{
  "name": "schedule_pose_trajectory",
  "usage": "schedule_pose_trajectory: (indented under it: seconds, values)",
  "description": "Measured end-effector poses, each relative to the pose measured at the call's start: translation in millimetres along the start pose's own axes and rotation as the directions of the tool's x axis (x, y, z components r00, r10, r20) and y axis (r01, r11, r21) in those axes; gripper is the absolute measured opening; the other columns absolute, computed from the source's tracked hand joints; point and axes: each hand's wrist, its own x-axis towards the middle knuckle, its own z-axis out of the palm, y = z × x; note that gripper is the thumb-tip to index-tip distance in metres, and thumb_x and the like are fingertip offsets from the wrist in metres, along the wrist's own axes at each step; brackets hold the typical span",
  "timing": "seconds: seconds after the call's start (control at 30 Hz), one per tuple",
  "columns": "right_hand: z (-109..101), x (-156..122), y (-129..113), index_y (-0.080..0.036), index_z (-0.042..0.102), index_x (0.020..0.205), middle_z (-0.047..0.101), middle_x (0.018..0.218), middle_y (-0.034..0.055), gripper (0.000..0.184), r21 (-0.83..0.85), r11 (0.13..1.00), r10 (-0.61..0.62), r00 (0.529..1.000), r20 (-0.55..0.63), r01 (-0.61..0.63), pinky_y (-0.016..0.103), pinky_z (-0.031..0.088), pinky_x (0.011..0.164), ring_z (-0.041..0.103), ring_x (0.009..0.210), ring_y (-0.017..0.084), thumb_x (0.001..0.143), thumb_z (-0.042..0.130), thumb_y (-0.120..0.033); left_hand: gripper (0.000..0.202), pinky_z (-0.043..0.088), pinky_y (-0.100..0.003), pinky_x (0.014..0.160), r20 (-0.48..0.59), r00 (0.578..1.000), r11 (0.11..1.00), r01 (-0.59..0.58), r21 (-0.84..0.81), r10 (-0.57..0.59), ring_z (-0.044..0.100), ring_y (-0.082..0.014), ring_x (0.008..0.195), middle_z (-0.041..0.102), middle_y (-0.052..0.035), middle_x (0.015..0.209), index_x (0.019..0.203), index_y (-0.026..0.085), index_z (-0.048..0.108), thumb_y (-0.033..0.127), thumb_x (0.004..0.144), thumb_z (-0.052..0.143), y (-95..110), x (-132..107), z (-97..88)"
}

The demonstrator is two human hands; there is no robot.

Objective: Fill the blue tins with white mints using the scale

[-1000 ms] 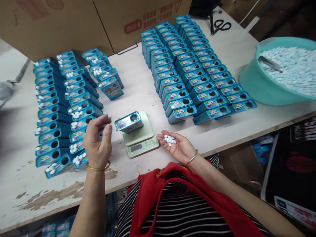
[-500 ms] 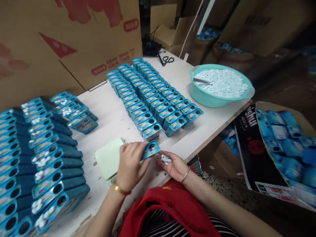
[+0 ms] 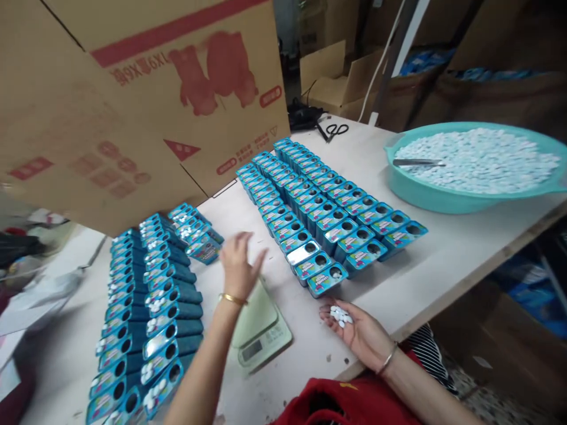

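My left hand (image 3: 239, 265) is raised over the pale green kitchen scale (image 3: 270, 345), fingers apart and nothing in them. Just beyond its fingertips stands a small group of blue boxes (image 3: 204, 249), some topped with white tablets. My right hand (image 3: 361, 336) lies palm up by the table's front edge, cupping a small heap of white tablets (image 3: 341, 316). Close to it, the nearest blue box (image 3: 328, 281) of the middle rows shows white tablets inside its round hole. More blue boxes (image 3: 157, 307) stand in rows on the left, several with tablets on top.
A turquoise basin (image 3: 443, 200) of white tablets stands at the right, with a metal tool (image 3: 419, 162) lying on them. Black scissors (image 3: 336, 130) lie at the back. A large cardboard box (image 3: 146, 118) walls off the far left of the table (image 3: 305, 336).
My left hand has let go of the blue box, which now stands at the near end of the middle rows, and has moved away leftward. My right hand still cups tablets. The view has shifted.
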Motion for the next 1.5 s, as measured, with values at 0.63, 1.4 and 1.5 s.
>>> schedule_pose_trajectory:
  seconds: [0.63, 1.4, 1.5]
  values:
    - [6, -11, 8, -0.007, 0.062, 0.086, 0.068, 0.072, 0.0085, 0.020, -0.229, 0.966, 0.137, 0.988, 0.073, -0.117, 0.017, 0.050, 0.051, 0.067, 0.062, 0.013, 0.090, 0.044, -0.014, 0.022, 0.041, -0.033, 0.070, 0.572, 0.820, 0.917, -0.246, 0.315, 0.024, 0.055, -0.0216, 0.083, 0.054, -0.0075, 0.097, 0.083, 0.019, 0.059, 0.033, 0.089, 0.042, -10, -21, -96.2]
    - [3, -40, 34, -0.011, 0.063, 0.090, 0.069, 0.073, 0.0047, 0.027, -0.084, 0.934, 0.356, 0.912, 0.203, -0.346, 0.025, 0.055, 0.072, 0.067, 0.071, 0.013, 0.094, 0.038, -0.019, 0.022, 0.049, -0.027, 0.069, 0.527, 0.823, 0.953, -0.056, -0.297, 0.213, 0.055, -0.0179, 0.089, 0.054, -0.0067, 0.104, 0.109, 0.018, 0.052, 0.020, 0.087, 0.050, 102, -150, -28.1]
    - [5, -38, 36, -0.012, 0.063, 0.087, 0.069, 0.075, 0.0056, 0.021, -0.116, 0.941, 0.336, 0.925, 0.179, -0.319, 0.027, 0.055, 0.073, 0.068, 0.073, 0.014, 0.090, 0.043, -0.017, 0.018, 0.047, -0.025, 0.066, 0.533, 0.833, 0.962, 0.000, -0.272, 0.150, 0.055, -0.0177, 0.087, 0.054, -0.0066, 0.100, 0.104, 0.017, 0.053, 0.016, 0.087, 0.048, 100, -147, -28.7]
